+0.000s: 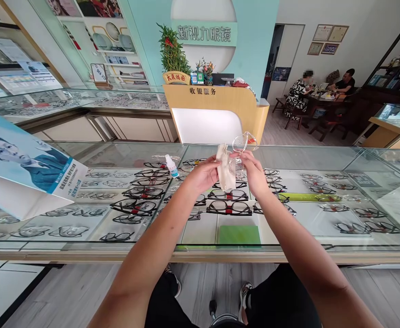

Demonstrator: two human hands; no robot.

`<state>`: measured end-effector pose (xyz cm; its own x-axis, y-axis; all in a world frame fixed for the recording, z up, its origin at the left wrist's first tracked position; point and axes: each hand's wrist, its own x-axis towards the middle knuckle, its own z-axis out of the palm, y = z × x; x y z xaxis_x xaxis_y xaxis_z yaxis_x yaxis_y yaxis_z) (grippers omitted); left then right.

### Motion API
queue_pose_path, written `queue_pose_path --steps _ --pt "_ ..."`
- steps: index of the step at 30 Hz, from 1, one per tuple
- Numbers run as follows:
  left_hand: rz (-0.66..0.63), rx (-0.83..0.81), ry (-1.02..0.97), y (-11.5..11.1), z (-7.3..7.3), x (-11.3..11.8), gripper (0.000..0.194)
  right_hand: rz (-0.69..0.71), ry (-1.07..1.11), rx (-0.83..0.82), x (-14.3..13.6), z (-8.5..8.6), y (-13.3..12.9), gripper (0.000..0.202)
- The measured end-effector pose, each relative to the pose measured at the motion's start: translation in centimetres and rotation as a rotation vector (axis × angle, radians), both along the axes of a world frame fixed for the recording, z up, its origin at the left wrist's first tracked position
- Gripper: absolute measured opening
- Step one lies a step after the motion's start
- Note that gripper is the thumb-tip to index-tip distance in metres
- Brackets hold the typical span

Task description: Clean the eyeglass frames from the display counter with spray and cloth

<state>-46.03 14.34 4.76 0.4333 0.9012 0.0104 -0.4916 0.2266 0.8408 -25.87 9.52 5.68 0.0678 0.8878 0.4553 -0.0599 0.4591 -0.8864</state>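
Observation:
My left hand [205, 175] grips a cream cleaning cloth [225, 169], which hangs down from the fingers above the glass counter. Close beside it on the right, my right hand [252, 171] pinches a pair of clear-framed eyeglasses [240, 143]. The glasses are held tilted, with one lens raised above the hand and the other low, next to the cloth. Whether the cloth touches that lower lens I cannot tell. A small white spray bottle [171, 166] with a blue label stands on the counter to the left of my left hand.
Under the glass countertop [322, 159] lie rows of eyeglasses [229, 208] and a green box [239, 235]. A folded advertising card [25, 168] stands at the left. Beyond is a wooden cashier desk [216, 98] with plants. Two people sit at a table [322, 98] far right.

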Motion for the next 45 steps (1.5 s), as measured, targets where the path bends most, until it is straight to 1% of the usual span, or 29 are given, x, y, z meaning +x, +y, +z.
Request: queue_pose_path --steps 2,5,7,9,12,15,21,24,26,28,32,34,37,39,41,45 --pt "0.004 0.009 -0.031 -0.2 0.2 0.1 0.043 0.000 0.029 -0.013 0.0 -0.2 0.2 0.038" --pt "0.045 0.043 -0.074 -0.4 0.3 0.4 0.066 0.030 0.085 -0.052 0.1 -0.6 0.6 0.037" --pt "0.072 0.045 -0.088 -0.5 0.4 0.5 0.074 0.048 0.099 -0.066 0.0 -0.7 0.7 0.034" --pt "0.097 0.016 -0.100 -0.4 0.5 0.6 0.074 0.061 0.090 -0.056 0.0 -0.7 0.6 0.033" --pt "0.118 -0.036 -0.131 -0.4 0.7 0.6 0.067 0.088 0.056 -0.038 -0.2 -0.5 0.3 0.035" --pt "0.123 -0.046 -0.150 -0.5 0.9 0.8 0.063 0.130 0.041 -0.046 -0.5 -0.6 0.2 0.040" --pt "0.158 -0.030 -0.164 -0.4 0.9 1.0 0.067 0.163 0.054 -0.102 -1.0 -1.2 0.3 0.045" --pt "0.204 -0.021 -0.153 -0.3 0.8 0.8 0.070 0.218 0.062 -0.172 -1.2 -1.5 0.4 0.052" --pt "0.221 -0.005 -0.141 -0.3 0.8 0.7 0.072 0.254 0.079 -0.186 -1.4 -1.7 0.3 0.055" --pt "0.204 0.040 -0.132 -0.5 0.9 0.7 0.075 0.249 0.099 -0.173 -1.5 -1.6 0.3 0.054" --pt "0.093 0.131 -0.103 -1.3 0.7 0.9 0.076 0.205 0.142 -0.130 -1.2 -1.0 0.0 0.049" --pt "0.048 0.151 -0.071 -1.5 0.5 1.0 0.071 0.184 0.143 -0.113 -1.0 -0.6 -0.1 0.050" --pt "-0.003 0.161 -0.021 -1.6 0.3 0.9 0.059 0.133 0.118 -0.086 -0.7 -0.2 -0.2 0.051" --pt "-0.025 0.153 -0.004 -1.6 0.4 0.9 0.056 0.114 0.109 -0.064 -0.5 -0.1 -0.2 0.049" --pt "-0.025 0.151 -0.013 -1.7 0.6 0.8 0.061 0.105 0.101 -0.047 -0.4 0.0 -0.1 0.049" --pt "-0.021 0.179 -0.039 -2.2 1.0 0.8 0.079 0.091 0.087 -0.033 -0.2 -0.2 0.0 0.049"
